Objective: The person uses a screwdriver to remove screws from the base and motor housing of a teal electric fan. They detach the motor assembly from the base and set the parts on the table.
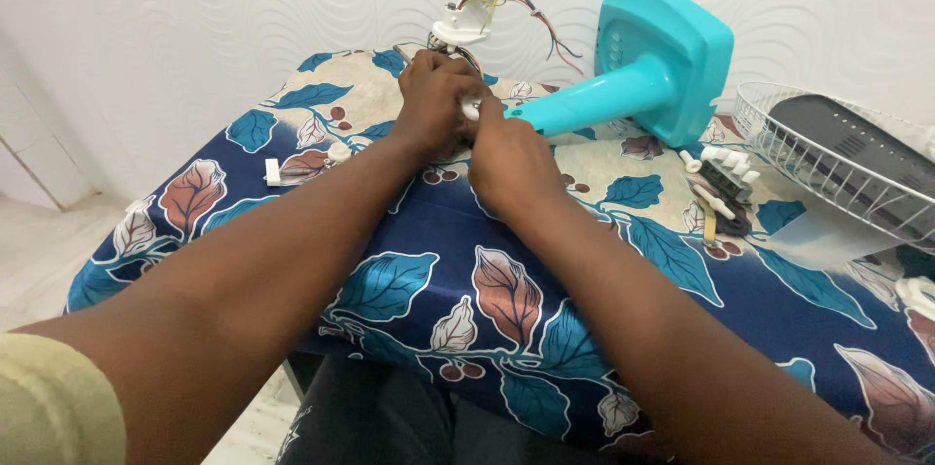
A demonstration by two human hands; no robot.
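Both our hands close on the turquoise plastic fan stand [623,85]: left hand [435,100] at its white wired end, right hand [508,161] just beside. It lies on the leaf-patterned cloth-covered worktop [467,290].

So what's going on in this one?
A person has a turquoise fan stand lying on its side on a table covered with a leaf-print cloth. Both hands meet at the narrow end of its pole: the left hand and right hand grip there, beside a white part with loose coloured wires. A white wire fan grille and small switch parts lie to the right.
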